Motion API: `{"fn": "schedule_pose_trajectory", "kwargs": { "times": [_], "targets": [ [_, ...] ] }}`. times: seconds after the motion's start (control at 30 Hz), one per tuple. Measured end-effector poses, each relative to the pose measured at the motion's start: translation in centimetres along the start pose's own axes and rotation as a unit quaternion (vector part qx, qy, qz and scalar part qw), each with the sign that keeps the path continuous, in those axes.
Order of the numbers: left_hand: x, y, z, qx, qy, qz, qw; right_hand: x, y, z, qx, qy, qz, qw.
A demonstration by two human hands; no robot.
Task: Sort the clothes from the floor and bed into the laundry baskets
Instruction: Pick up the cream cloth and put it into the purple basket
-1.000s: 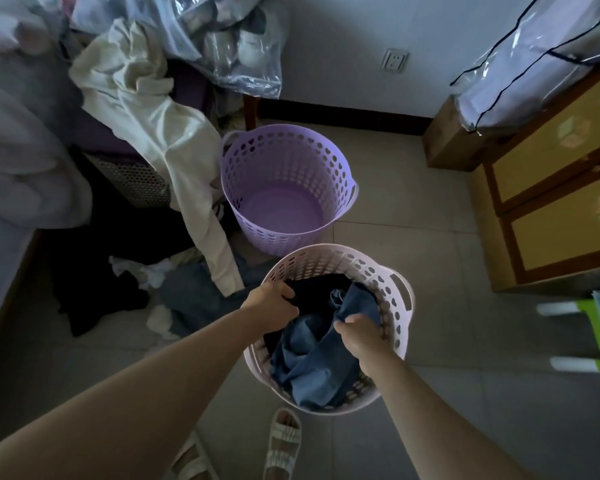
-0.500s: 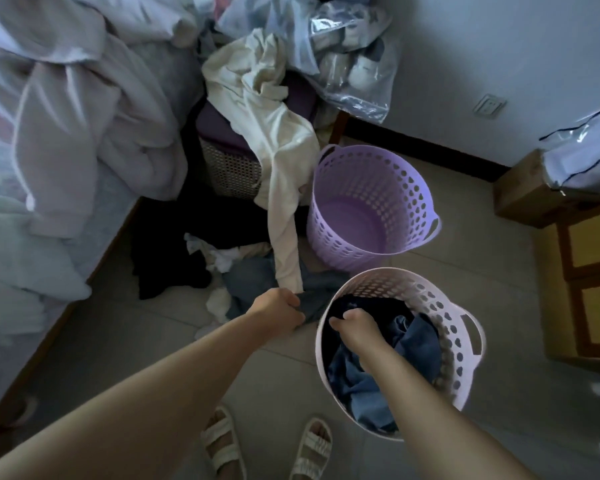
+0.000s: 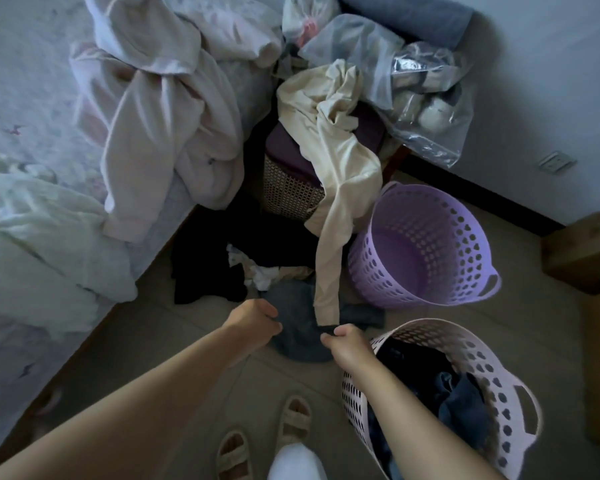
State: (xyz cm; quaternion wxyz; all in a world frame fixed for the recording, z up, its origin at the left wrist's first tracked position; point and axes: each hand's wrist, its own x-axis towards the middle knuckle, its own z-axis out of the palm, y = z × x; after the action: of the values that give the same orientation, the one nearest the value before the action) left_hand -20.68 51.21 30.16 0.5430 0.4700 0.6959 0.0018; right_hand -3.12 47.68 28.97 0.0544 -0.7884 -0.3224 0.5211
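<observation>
- Tiled floor is filling the lower middle of the frame.
- Both hands are pinching a blue garment lying at centre: left hand curling on its left edge, right hand on its right.
- Pink basket at lower right is holding dark clothes; purple basket is sitting above it.
- Bed is lying at upper left.

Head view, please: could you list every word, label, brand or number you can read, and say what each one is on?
None can be read.
Clear plastic bags on the pile: no print legible.
White wall socket: no marking readable.
Perforated lilac plastic basket and pale pink plastic basket: no labels visible.
</observation>
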Motion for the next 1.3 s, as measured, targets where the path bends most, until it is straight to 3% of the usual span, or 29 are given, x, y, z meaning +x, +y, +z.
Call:
{"fn": "schedule_pose_trajectory", "kwargs": {
  "times": [0.47, 0.87, 1.1, 1.3],
  "targets": [
    [14.2, -2.2, 3.3, -0.059, 0.011, -0.124, 0.99, 16.5, -1.6, 3.1, -0.084, -0.06, 0.045, 0.994],
    [30.9, -9.6, 11.1, -0.159, -0.012, -0.14, 0.977, 34.1, 1.7, 11.3, -0.19, -0.07, 0.0, 0.979],
    [40.0, -14.8, 14.2, -0.112, -0.052, -0.117, 0.985, 44.5, 3.8, 14.5, -0.334, -0.059, -0.109, 0.934],
    [43.8, -17.2, 16.8, -0.13, -0.076, -0.128, 0.98, 49.6, 5.4, 15.8, -0.429, -0.078, -0.093, 0.895]
  ]
}}
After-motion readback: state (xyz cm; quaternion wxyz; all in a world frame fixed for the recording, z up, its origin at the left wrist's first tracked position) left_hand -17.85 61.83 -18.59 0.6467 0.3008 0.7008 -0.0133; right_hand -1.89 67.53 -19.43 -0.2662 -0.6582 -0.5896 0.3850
